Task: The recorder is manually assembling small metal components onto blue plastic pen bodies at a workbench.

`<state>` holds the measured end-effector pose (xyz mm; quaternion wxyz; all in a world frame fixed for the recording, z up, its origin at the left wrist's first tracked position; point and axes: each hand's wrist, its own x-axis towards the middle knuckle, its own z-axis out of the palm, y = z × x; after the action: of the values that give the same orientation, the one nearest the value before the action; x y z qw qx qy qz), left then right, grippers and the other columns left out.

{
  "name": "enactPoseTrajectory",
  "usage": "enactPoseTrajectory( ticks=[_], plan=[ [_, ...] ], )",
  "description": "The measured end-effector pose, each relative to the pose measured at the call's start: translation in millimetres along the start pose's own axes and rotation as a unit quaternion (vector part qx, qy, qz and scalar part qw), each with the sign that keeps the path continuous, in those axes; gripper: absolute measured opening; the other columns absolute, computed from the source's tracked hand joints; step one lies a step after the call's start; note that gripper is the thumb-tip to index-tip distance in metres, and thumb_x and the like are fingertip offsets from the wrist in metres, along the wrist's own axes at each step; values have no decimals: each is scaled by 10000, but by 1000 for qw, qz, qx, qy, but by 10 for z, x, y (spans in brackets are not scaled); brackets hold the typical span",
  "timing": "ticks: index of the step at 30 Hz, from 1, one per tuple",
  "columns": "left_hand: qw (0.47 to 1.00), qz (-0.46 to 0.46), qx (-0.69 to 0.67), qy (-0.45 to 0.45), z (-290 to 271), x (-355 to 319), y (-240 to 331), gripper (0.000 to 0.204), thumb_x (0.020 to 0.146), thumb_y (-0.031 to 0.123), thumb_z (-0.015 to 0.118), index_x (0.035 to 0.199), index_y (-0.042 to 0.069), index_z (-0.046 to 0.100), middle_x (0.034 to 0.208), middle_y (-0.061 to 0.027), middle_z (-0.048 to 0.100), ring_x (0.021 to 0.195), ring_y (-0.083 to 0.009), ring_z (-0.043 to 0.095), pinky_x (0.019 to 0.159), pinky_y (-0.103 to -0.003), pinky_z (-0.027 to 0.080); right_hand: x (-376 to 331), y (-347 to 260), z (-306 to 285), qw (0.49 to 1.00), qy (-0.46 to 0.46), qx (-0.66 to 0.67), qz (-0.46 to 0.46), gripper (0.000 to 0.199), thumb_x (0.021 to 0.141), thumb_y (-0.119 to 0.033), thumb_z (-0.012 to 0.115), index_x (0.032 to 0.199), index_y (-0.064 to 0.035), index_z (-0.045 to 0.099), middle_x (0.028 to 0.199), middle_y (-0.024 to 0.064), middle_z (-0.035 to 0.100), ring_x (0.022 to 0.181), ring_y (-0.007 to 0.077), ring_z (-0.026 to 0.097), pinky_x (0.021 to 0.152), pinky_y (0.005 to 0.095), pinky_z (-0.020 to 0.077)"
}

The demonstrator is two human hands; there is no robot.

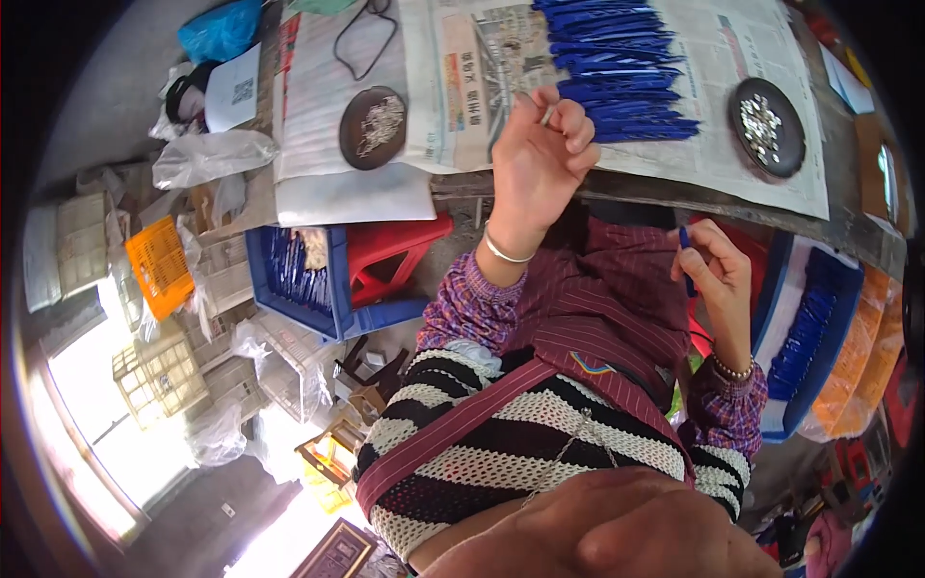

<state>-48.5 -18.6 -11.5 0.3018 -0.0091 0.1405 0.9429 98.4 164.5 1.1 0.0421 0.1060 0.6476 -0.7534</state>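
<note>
My left hand (542,159) is raised at the table's front edge, palm up with its fingers curled in. A small pale bit shows between the thumb and fingers, too small to name. In my right hand (718,268), over my lap, a slim blue pen-like stick (685,252) is pinched upright. Beyond my left hand, many similar blue sticks (617,72) lie side by side in a dense row on newspaper. A dark round dish (354,144) of small whitish pieces stands left of the row. To its right is another dark dish (792,144) of small white pieces.
Newspaper (434,58) covers the table. A dark cord loop (361,53) lies at its far left. Blue crates of blue sticks stand on both sides, one left (332,279) by a red stool (395,252), one right (785,414). Plastic baskets (159,371) are stacked at left.
</note>
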Motion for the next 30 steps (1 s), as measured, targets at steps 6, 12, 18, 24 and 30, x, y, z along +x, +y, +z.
enactPoseTrajectory(
  ticks=[6, 12, 18, 24, 30],
  plan=[
    [995, 21, -100, 1, -87, 21, 108, 411, 911, 380, 401, 583, 140, 336, 563, 18, 295, 551, -129, 284, 529, -270, 263, -10, 10, 16, 1000, -8, -1, 7, 165, 827, -12, 541, 964, 72, 576, 877, 51, 517, 671, 88, 519, 588, 193, 416],
    [994, 22, -106, 4, -108, 5, 111, 428, 900, 335, 411, 535, 142, 304, 529, 21, 276, 519, -127, 266, 516, -269, 248, -19, 20, 37, 999, -40, -18, 8, 157, 820, -7, 544, 951, 74, 578, 875, 52, 520, 652, 71, 515, 582, 185, 417],
    [996, 28, -88, 3, -104, 14, 89, 428, 904, 338, 415, 539, 140, 310, 534, 19, 279, 522, -126, 270, 516, -270, 247, -19, 37, 27, 999, -28, -22, 9, 155, 818, -4, 550, 949, 72, 580, 866, 44, 519, 649, 63, 511, 568, 179, 418],
    [997, 81, 13, -9, -54, 5, 72, 413, 908, 325, 418, 561, 122, 323, 535, 3, 282, 524, -131, 271, 519, -270, 254, 3, 27, 22, 999, -32, -27, 22, 155, 823, -5, 546, 955, 69, 581, 856, 41, 512, 651, 61, 509, 560, 180, 417],
    [972, 107, 199, -70, -23, -183, 199, 333, 896, 276, 463, 651, 51, 467, 605, -30, 456, 548, -173, 427, 523, -292, 363, 0, 18, 99, 998, -34, -11, 59, 154, 811, 17, 544, 951, 78, 560, 856, 42, 497, 654, 75, 506, 572, 179, 409]
  ],
)
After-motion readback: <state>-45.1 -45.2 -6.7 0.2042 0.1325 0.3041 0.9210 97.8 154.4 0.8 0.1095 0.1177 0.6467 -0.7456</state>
